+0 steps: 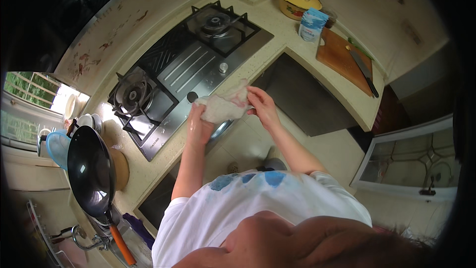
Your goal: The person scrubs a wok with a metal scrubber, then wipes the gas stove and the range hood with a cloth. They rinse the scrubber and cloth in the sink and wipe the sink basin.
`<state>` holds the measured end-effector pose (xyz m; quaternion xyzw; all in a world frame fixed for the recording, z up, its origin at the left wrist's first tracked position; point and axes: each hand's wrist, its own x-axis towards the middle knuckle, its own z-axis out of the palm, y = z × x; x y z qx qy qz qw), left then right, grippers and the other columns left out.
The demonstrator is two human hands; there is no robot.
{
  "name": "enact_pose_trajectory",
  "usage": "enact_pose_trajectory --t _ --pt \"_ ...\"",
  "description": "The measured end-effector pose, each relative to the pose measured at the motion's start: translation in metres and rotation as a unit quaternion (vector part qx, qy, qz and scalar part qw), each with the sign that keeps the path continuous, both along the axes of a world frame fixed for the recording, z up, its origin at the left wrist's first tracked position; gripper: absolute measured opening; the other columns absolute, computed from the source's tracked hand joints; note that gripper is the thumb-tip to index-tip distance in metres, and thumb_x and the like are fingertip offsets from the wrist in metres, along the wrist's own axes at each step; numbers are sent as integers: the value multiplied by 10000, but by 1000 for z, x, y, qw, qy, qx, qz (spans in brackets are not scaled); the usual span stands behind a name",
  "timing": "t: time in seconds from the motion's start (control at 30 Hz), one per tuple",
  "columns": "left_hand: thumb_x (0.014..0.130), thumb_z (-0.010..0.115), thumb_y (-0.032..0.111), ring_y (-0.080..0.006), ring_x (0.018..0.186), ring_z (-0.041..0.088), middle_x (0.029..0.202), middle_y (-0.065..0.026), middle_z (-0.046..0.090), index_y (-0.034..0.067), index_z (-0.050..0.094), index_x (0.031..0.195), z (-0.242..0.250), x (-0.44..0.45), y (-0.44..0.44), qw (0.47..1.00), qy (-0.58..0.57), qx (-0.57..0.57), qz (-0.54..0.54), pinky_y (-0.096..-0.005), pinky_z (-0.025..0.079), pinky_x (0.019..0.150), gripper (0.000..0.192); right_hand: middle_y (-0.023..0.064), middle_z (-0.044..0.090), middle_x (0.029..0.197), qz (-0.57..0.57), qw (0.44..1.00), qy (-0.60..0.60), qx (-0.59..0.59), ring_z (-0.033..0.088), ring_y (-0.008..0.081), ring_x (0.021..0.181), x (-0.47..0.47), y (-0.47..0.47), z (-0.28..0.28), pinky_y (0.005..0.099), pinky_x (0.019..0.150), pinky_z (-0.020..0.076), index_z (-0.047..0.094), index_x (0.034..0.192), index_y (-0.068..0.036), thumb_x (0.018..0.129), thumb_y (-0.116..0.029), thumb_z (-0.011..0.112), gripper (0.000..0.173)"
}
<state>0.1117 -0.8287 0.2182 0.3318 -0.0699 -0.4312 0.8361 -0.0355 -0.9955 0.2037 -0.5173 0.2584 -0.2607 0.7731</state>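
A pale, crumpled cloth point(222, 107) with a pinkish patch hangs stretched between my two hands, in front of the stove's edge. My left hand point(200, 124) grips its left end, thumb on top. At the other end, my right hand point(263, 105) pinches the cloth between thumb and fingers. Just beyond the cloth lies the gas stove point(193, 65), with two burners under black pan supports. A black control knob point(192, 97) is close to my left hand, and a silver knob point(223, 67) sits farther along the panel.
At left, a black wok point(91, 171) with an orange handle leans beside the sink faucet point(89, 241). Right of the stove are a yellow lidded enamel pot point(292, 7), a blue-white pouch point(312, 26) and a wooden cutting board point(338, 54) bearing a knife point(362, 69). A glass-paned cabinet door point(409, 156) stands at right.
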Motion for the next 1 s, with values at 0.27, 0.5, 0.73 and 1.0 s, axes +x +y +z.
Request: enact_pose_trajectory --t 0.27,0.5,0.73,1.0 --pt "773 671 28 -403 1033 505 1094 -237 502 -10 552 1125 -56 24 -92 507 -692 463 223 -459 420 890 374 -13 646 915 125 975 63 -173 590 63 776 70 -140 -53 243 646 499 637 1075 -66 904 -108 649 176" --pt "748 554 -44 -378 929 526 928 -175 541 19 573 918 -73 89 -150 473 -680 495 263 -466 418 838 182 123 646 799 107 899 45 -422 616 245 684 134 -234 -67 330 636 493 649 931 -43 871 -64 611 74" --pt "854 563 63 -385 975 536 1041 -209 576 5 580 1107 -63 190 -116 337 -588 624 389 -457 440 870 260 99 604 801 101 853 35 -511 598 288 708 154 -246 -65 390 618 476 613 870 -60 841 -74 628 35" --pt "848 605 288 -438 1252 385 1299 -304 435 -79 443 1265 -103 220 -212 303 -526 723 329 -603 232 1059 578 90 605 806 111 840 44 -529 597 280 694 157 -242 -60 387 603 480 607 857 -74 810 -74 646 62"
